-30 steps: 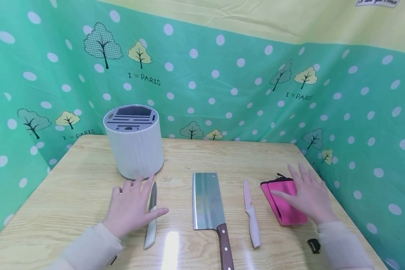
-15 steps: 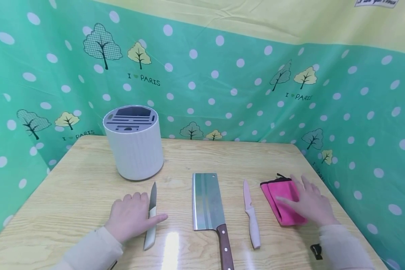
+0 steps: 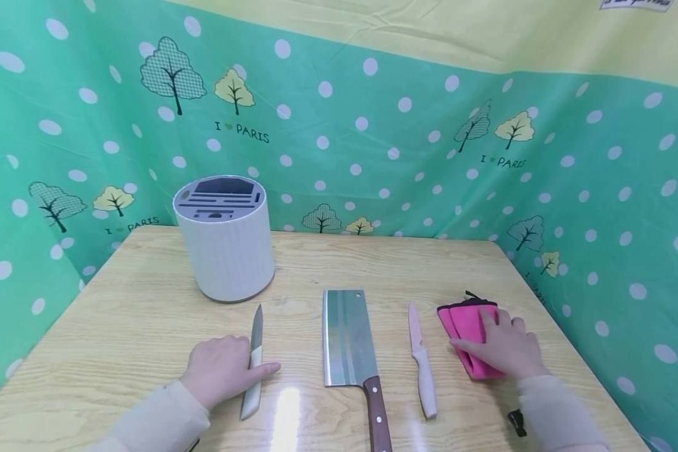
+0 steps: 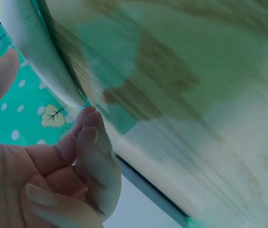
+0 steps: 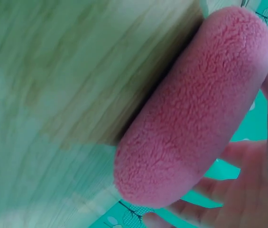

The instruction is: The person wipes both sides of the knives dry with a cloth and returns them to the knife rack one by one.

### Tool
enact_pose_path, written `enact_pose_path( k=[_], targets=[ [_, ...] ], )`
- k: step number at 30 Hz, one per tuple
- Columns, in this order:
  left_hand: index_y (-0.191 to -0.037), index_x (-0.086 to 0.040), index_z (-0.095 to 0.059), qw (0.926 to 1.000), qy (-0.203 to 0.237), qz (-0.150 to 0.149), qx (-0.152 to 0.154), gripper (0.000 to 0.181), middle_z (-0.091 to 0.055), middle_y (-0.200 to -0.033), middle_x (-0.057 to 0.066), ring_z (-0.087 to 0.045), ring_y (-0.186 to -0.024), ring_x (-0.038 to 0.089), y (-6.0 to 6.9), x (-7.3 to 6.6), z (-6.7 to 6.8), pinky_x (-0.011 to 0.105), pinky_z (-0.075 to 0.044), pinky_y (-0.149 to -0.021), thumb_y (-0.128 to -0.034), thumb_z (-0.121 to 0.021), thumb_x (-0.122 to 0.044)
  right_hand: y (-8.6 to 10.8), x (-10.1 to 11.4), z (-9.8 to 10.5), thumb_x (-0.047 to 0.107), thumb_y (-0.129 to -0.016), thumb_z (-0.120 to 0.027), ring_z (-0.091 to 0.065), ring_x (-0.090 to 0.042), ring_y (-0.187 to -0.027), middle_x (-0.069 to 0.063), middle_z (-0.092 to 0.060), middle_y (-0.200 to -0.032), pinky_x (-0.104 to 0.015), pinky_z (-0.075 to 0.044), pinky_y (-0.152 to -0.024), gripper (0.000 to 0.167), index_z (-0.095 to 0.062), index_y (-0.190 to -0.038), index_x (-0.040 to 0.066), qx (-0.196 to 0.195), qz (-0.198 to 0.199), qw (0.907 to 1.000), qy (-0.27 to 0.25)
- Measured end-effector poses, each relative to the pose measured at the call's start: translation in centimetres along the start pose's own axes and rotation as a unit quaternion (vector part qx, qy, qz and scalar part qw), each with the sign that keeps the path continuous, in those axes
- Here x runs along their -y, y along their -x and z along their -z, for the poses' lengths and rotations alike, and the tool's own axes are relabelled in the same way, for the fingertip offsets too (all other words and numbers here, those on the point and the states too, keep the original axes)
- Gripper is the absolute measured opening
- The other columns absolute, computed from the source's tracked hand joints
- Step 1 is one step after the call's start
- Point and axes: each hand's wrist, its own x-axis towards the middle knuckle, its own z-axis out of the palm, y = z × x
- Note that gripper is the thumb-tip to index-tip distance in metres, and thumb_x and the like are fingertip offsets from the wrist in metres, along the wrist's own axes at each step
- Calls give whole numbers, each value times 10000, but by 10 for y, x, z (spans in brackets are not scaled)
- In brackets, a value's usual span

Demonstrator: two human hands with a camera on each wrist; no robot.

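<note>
Near the front left in the head view, my left hand (image 3: 218, 370) is low beside a small knife (image 3: 252, 392) with a white handle. Its thumb reaches over the handle. In the left wrist view the fingers (image 4: 96, 166) are bent, one fingertip close to the end of the handle (image 4: 34, 52), and the thumb stands apart. On the right, my right hand (image 3: 505, 342) lies over a folded pink cloth (image 3: 468, 323) with a dark edge. From the right wrist, the fluffy cloth (image 5: 195, 109) hides the tips of the thumb and fingers; how firmly they press cannot be seen.
Between the hands lie a cleaver (image 3: 350, 339) with a brown handle and a pink-bladed knife (image 3: 424, 376). A white round knife block (image 3: 228, 257) with a slotted top stands at the back left. A small black item (image 3: 517, 422) is by the right sleeve. A green patterned curtain (image 3: 373, 157) surrounds the table.
Both hands have come down. The left fingers, earlier spread, have bent beside the small knife. The right hand has moved left and lower onto the pink cloth, its fingers drawn in.
</note>
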Motion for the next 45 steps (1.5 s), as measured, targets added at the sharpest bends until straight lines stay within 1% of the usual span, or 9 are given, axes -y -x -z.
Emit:
enact_pose_path(
  k=[6, 10, 12, 15, 20, 24, 30, 39, 45],
  targets=[
    [-586, -161, -462, 9999, 109, 63, 73, 570, -463, -546, 3, -435, -490, 165, 1, 0, -3, 301, -295, -448, -824, -656, -641, -2, 2, 0, 746, -769, -628, -487, -545, -1056, -447, -364, -1322, -620, -515, -716, 1145, -322, -1454, -119, 307, -85, 9993, -205],
    [-586, -161, -459, 9998, 161, 70, 67, 554, -457, -546, 1, -430, -489, 163, 0, 0, -5, 300, -295, -445, -831, -668, -612, -4, 5, 0, 620, -796, -668, -495, -543, -1071, -458, -344, -1334, -615, -519, -725, 1071, -296, -1457, -137, 458, -147, 9986, -212],
    [-589, -160, -456, 9997, 221, 40, 48, 542, -455, -550, 1, -427, -492, 162, -1, 0, -6, 301, -297, -447, -837, -675, -589, -5, 7, -1, 583, -793, -673, -504, -534, -1065, -461, -342, -1343, -604, -520, -723, 1052, -291, -1454, -141, 495, -163, 9985, -193],
    [-583, -158, -454, 9992, 385, -7, 59, 513, -453, -550, 1, -421, -490, 155, -2, 1, -9, 297, -297, -451, -854, -686, -525, -6, 10, -2, 548, -775, -687, -530, -500, -1006, -461, -367, -1328, -578, -520, -695, 1028, -307, -1438, -139, 515, -190, 9984, -150],
    [-593, -140, -472, 9973, 675, 28, 283, 429, -463, -556, 12, -420, -486, 146, -4, 4, -10, 286, -303, -463, -882, -672, -385, -10, 15, -5, 487, -760, -677, -545, -428, -877, -445, -424, -1261, -498, -509, -615, 1003, -305, -1410, -179, 530, -178, 9984, -71],
    [-633, -121, -493, 9958, 820, 74, 394, 341, -480, -565, 20, -435, -477, 142, -4, 4, -7, 279, -325, -462, -876, -640, -311, -11, 20, -6, 403, -761, -652, -526, -391, -814, -462, -415, -1271, -424, -480, -557, 969, -279, -1414, -209, 608, -169, 9980, -14],
    [-632, -119, -494, 9953, 887, 106, 386, 281, -486, -552, 18, -444, -467, 139, -5, 4, -7, 272, -336, -454, -845, -618, -254, -12, 22, -5, 334, -763, -653, -532, -399, -808, -493, -365, -1319, -445, -502, -583, 934, -271, -1413, -218, 650, -200, 9977, 15],
    [-636, -117, -508, 9953, 853, 144, 428, 253, -501, -565, 23, -454, -478, 147, -8, 6, -9, 275, -355, -446, -838, -611, -229, -13, 15, -9, 272, -756, -680, -476, -473, -924, -457, -304, -1319, -451, -504, -604, 853, -285, -1369, -170, 616, -330, 9954, -655],
    [-644, -107, -506, 9958, 852, 110, 320, 241, -498, -575, 27, -463, -478, 148, -7, 6, -8, 275, -364, -439, -836, -609, -211, -16, 9, -9, 257, -741, -699, -466, -488, -927, -445, -297, -1267, -434, -507, -629, 914, -231, -1398, -173, 613, -412, 9918, -1040]
  ],
)
